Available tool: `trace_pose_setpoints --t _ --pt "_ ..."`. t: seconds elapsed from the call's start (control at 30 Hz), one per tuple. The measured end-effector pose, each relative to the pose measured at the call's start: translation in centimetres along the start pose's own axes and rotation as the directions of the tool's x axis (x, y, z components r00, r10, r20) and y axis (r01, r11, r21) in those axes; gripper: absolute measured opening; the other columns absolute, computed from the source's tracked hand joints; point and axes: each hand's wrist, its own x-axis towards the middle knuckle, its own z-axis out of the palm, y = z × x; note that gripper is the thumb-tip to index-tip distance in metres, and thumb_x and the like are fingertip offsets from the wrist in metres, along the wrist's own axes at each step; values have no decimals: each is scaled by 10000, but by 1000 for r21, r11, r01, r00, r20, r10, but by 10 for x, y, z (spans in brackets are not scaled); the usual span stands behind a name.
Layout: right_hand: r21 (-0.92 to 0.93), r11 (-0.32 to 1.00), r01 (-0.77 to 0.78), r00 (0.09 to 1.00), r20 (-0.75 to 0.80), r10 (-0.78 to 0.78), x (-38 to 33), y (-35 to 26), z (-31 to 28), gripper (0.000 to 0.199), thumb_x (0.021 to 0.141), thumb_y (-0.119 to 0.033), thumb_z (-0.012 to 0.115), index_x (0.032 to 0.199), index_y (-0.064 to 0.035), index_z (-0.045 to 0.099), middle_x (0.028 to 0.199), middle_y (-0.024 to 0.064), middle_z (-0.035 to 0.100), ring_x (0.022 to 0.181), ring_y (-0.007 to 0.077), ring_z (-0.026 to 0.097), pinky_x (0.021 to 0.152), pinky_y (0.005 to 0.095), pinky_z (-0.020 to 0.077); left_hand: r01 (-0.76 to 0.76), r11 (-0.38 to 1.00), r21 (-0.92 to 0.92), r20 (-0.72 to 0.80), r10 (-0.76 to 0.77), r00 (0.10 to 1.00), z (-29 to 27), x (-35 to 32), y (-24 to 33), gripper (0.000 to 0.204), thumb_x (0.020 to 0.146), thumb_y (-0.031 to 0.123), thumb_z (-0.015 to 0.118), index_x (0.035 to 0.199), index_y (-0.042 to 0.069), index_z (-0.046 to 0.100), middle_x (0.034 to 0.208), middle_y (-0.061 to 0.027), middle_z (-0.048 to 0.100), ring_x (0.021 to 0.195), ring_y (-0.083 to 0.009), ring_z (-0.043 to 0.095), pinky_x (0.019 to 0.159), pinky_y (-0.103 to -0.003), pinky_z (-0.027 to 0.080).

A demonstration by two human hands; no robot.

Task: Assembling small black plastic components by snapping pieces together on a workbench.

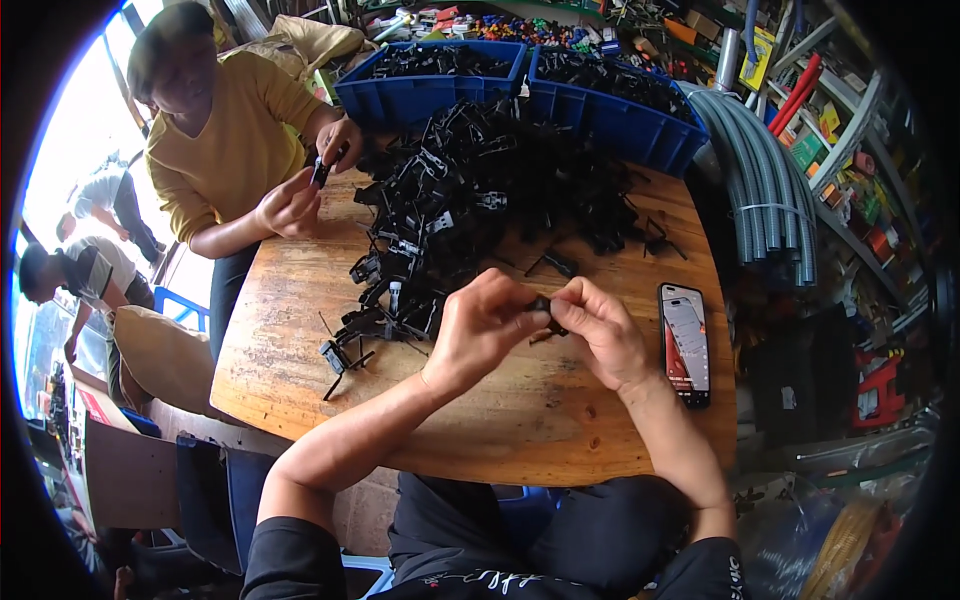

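Note:
Above the wooden table [480, 420], my left hand [482, 325] and my right hand [603, 332] meet in front of me. The fingertips of both are closed on a small black plastic part [543, 306]; fingers cover most of it, so its exact kind is hidden. Just beyond my hands spreads a big heap of black plastic parts [470, 190], some with thin legs and some with clear or grey bits. One loose black part [557, 264] lies past my fingertips. Another, with thin prongs [335, 357], rests to the left of my left hand.
Two blue bins [430, 97] filled with black parts stand at the table's far edge. A phone [684, 340] with a lit screen lies right of my right hand. At the far left, a person in yellow [235, 130] holds a black part. Grey coiled hoses [760, 190] hang at right.

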Motion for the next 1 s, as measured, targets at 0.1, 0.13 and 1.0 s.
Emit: trace_pose_setpoints --t 0.1,0.13,1.0 --pt "-830 468 303 949 216 -231 -9 -27 21 421 814 -97 632 1199 7 495 1098 84 569 970 162 537 851 281 439 323 869 -374 58 -326 944 -13 12 -1 138 825 147 662 889 33 619 723 7 579 644 -71 530 617 -198 427" --pt "-899 242 364 909 286 -304 -10 -25 26 481 745 -38 676 1191 -2 499 1080 113 571 949 197 556 826 298 462 340 822 -457 91 -337 937 -17 16 -4 156 822 161 664 875 20 626 721 6 583 637 -66 519 604 -207 428" --pt "-937 -339 78 878 226 -422 30 14 -32 446 734 4 635 1165 -27 523 1156 190 484 1062 342 467 925 389 399 216 809 -547 11 -251 968 -10 19 -15 88 791 43 511 837 74 443 889 -114 617 784 -159 559 697 -258 432"
